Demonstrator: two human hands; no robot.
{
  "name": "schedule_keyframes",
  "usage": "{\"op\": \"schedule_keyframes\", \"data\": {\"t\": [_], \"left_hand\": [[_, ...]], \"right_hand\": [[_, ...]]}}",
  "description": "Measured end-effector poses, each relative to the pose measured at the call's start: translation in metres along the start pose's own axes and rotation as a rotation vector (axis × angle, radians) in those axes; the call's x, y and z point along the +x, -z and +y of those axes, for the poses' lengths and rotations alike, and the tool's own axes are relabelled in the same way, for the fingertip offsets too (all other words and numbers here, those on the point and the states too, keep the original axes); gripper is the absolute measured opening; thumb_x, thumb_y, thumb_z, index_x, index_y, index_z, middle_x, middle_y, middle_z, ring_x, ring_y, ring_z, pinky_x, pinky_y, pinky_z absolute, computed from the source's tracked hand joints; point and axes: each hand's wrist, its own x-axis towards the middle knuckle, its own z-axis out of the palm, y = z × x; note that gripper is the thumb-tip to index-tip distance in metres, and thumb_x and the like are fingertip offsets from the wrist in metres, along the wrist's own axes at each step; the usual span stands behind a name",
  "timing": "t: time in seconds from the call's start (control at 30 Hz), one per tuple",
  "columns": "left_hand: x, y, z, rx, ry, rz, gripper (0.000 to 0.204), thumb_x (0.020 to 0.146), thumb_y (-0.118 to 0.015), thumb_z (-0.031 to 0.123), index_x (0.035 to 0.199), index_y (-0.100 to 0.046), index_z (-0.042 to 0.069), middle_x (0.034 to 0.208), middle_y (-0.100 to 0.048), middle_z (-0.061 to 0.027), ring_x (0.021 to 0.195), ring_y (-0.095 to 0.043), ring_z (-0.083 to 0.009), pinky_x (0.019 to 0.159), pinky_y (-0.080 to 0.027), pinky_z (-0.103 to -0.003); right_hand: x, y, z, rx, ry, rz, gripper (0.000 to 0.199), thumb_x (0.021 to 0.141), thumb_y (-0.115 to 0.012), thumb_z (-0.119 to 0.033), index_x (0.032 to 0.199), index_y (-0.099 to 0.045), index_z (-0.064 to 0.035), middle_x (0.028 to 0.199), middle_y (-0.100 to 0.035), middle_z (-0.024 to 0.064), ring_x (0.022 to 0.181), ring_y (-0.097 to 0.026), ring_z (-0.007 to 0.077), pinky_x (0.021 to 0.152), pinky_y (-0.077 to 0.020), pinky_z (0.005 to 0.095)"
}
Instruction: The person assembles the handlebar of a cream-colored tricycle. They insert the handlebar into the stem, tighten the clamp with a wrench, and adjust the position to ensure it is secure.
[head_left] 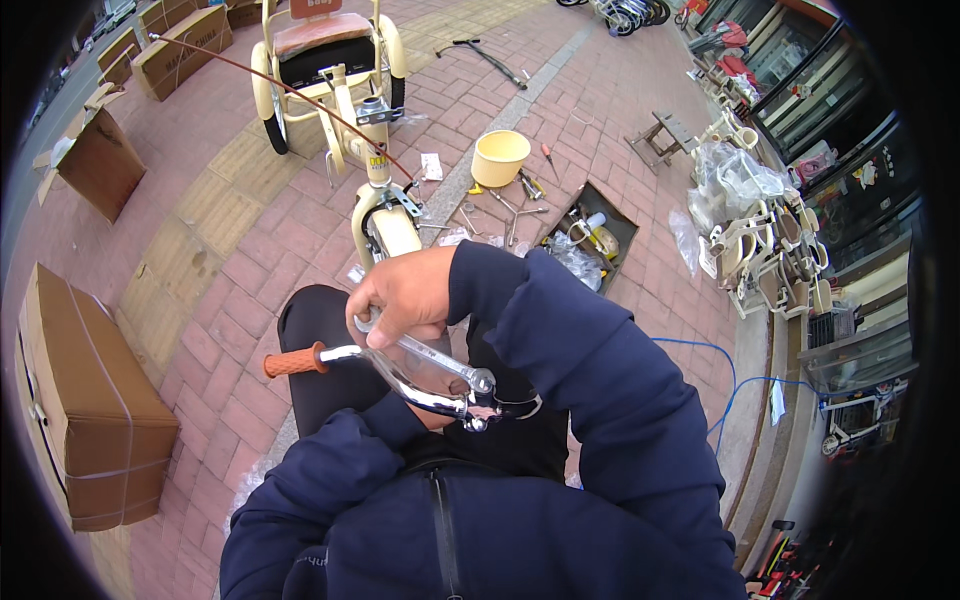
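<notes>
My right hand (412, 292) is closed round one end of a silver wrench (432, 356). The wrench's other end sits at the clamp (480, 412) in the middle of a curved chrome handlebar (408, 390). An orange ribbed grip (295, 362) covers the bar's left end. The handlebar lies across my lap, above my dark trousers. My left hand (432, 414) reaches beneath the bar. Its fingers are hidden behind the bar, the wrench and my right hand, so its hold does not show.
Ahead stands a cream tricycle (375, 165) without handlebars, a long thin rod (290, 90) crossing it. Right of it are a yellow bucket (500, 158), scattered tools and a tool tray (622, 228). Cardboard boxes (110, 430) line the left; cream parts (765, 250) pile up right.
</notes>
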Motion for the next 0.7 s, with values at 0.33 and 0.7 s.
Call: {"op": "schedule_keyframes", "data": {"t": [0.33, 0.7], "left_hand": [[-0.001, 0.001, 0.01, 0.453, -0.135, 0.073, 0.021, 0.083, -0.081, 0.018, 0.092, -0.069, 0.004, 0.08, -0.07, -0.0073, 0.071, -0.067, -0.0198, 0.065, -0.052, -0.034], [0.001, 0.001, 0.011, 0.589, -0.185, 0.083, 0.01, 0.091, -0.069, 0.014, 0.094, -0.069, 0.005, 0.081, -0.069, -0.0161, 0.07, -0.065, -0.0303, 0.067, -0.051, -0.04]], "right_hand": [[-0.01, -0.131, -0.028, -1.051, 0.169, 0.577, 0.015, 0.085, -0.06, -0.014, 0.088, -0.065, 0.0002, 0.073, -0.068, 0.012, 0.074, -0.071, 0.0268, 0.06, -0.0542, 0.0409], [-0.096, -0.18, 0.037, -1.077, 0.536, 0.929, 0.024, 0.078, -0.07, -0.018, 0.096, -0.065, -0.0034, 0.105, -0.068, 0.0113, 0.074, -0.059, 0.0219, 0.063, -0.0469, 0.0325]]}}
